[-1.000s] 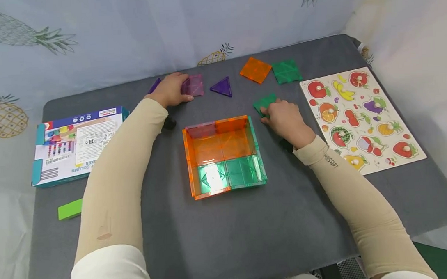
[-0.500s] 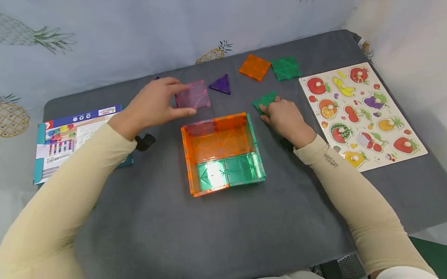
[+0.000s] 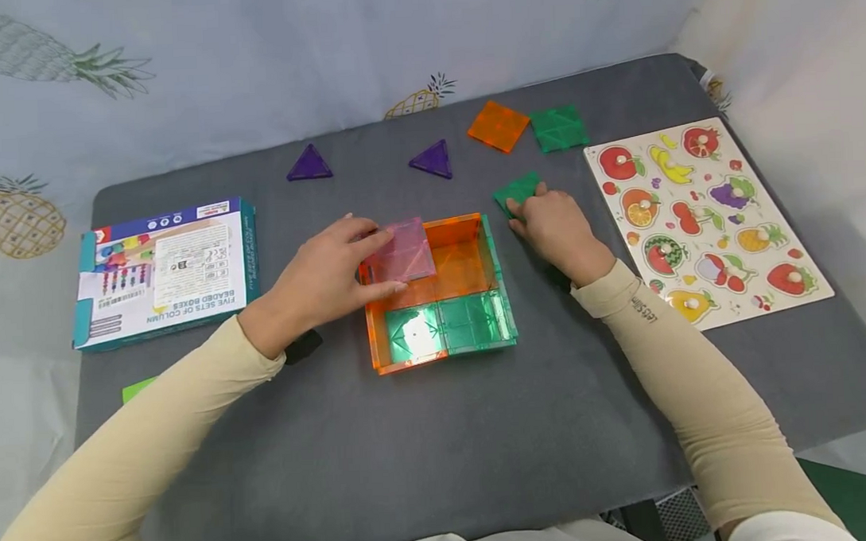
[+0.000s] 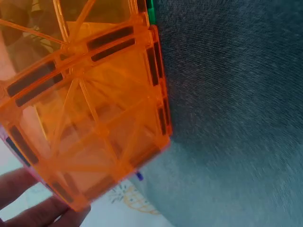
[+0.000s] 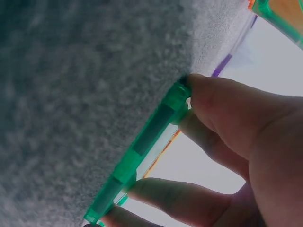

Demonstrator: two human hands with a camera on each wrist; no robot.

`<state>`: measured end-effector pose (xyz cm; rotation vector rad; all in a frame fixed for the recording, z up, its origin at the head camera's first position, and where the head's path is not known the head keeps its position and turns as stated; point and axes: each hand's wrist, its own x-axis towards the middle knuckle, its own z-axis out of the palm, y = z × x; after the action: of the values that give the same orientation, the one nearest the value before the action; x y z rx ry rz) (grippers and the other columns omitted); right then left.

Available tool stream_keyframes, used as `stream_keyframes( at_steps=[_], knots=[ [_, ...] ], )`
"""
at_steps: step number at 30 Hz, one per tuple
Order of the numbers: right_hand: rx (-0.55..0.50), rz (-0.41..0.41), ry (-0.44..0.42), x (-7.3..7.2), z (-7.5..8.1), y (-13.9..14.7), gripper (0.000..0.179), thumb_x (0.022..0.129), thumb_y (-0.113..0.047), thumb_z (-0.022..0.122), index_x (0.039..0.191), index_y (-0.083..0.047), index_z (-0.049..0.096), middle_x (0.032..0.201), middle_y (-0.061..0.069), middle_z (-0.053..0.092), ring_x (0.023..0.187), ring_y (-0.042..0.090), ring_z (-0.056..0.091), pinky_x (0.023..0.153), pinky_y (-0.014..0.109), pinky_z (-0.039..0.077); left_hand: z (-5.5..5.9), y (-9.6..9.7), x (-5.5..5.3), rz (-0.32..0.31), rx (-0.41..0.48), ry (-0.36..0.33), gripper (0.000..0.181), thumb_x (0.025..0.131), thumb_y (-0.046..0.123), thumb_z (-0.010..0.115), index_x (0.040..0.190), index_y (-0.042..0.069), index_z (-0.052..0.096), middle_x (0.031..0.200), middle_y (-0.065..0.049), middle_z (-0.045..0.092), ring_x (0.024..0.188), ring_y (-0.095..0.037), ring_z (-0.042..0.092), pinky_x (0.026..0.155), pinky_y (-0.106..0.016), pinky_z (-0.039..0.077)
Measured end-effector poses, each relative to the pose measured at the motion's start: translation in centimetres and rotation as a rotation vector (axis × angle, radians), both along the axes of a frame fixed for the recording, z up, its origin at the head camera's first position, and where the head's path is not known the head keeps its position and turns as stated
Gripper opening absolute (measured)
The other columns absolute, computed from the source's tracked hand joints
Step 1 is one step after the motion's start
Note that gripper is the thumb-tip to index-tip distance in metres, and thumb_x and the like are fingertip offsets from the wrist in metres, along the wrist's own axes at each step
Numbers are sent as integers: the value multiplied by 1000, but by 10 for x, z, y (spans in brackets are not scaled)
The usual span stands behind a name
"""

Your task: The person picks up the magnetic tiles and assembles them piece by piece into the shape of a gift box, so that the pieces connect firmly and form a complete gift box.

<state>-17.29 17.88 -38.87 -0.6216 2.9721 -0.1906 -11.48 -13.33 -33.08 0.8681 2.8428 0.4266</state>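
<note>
In the head view my left hand point(image 3: 325, 270) grips a translucent pink square magnetic tile point(image 3: 404, 252) by its left side, over the back left of a low open box of magnetic tiles point(image 3: 373, 336). The box has orange, green and pink walls and a floor part orange, part green. Its orange outer side point(image 4: 99, 127) fills much of the left wrist view, with the left fingertips below it. To the right of the box, my right hand point(image 3: 560, 230) pinches a green magnetic tile point(image 3: 516, 191) that lies on the table, thumb and fingers along its edges.
Two purple triangular tiles point(image 3: 309, 163) lie at the back, with an orange square tile point(image 3: 498, 126) and another green tile point(image 3: 558, 128) farther right. A fruit puzzle board point(image 3: 741, 196) is at right. A bead-toy carton point(image 3: 189, 263) and a light green block point(image 3: 135, 388) are at left.
The left hand has taken the pink tile from the back of the table and brought it forward over the box, uncovering the left purple triangle. My right hand has hardly moved.
</note>
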Motion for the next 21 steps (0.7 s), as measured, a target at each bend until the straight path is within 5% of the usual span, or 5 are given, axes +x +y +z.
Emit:
stream_keyframes(
  at_steps=[3,9,14,17,21],
  knots=[
    [0,17,3,0,0,-2,37,94,-20,61,127,-1,62,103,33,66,98,50,61,83,56,51,-3,0,2,-16,14,4,69,79,48,75,131,6,60,127,-17,57,122,-34,53,110,-47,36],
    [-56,7,-43,-5,3,5,43,92,-22,65,129,-2,60,108,30,66,98,47,60,84,56,50,-4,-4,4,14,13,-8,71,77,47,77,133,7,58,131,-16,54,128,-40,48,102,-49,45],
    [-151,-10,-141,-13,13,17,59,89,-23,68,141,-4,47,140,26,48,122,46,50,98,58,43,-6,-6,7,32,25,-8,72,77,47,77,134,7,57,131,-15,53,118,-35,55,96,-46,50],
    [-226,65,-122,-13,29,18,63,88,-22,69,144,-8,44,151,20,36,118,42,55,93,53,48,-9,-7,7,33,42,4,72,77,46,77,134,7,57,131,-16,54,116,-34,55,95,-46,51],
    [-320,317,-7,-3,54,7,61,84,-20,74,139,-9,51,153,14,35,106,35,64,79,46,54,-12,-7,7,29,62,15,72,79,46,76,135,6,56,133,-17,52,127,-40,49,100,-49,47]
  ],
)
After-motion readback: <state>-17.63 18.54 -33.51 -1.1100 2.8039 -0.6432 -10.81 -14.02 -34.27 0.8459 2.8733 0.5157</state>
